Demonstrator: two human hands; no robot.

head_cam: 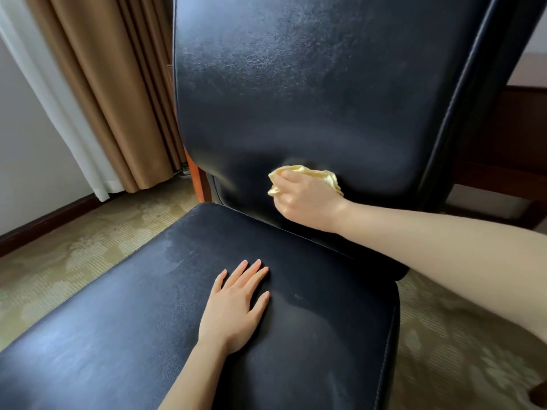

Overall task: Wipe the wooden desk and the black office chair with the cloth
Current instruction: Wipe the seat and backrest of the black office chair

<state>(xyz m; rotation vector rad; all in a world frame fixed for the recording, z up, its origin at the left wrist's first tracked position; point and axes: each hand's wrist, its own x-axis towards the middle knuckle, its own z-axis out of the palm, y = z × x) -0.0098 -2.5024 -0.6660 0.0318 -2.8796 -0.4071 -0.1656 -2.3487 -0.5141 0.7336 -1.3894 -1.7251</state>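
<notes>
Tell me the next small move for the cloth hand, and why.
Probably sweep the right hand with the yellow cloth up the backrest: the cloth sits near its bottom, and greyish haze shows higher up. The left hand lies flat on the seat.

No text, label, brand, number or sign can be read anywhere in view.

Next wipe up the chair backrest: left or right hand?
Right. The right hand grips the yellow cloth and presses it against the lower backrest. The left hand lies flat on the seat, holding nothing, and is probably bracing.
</notes>
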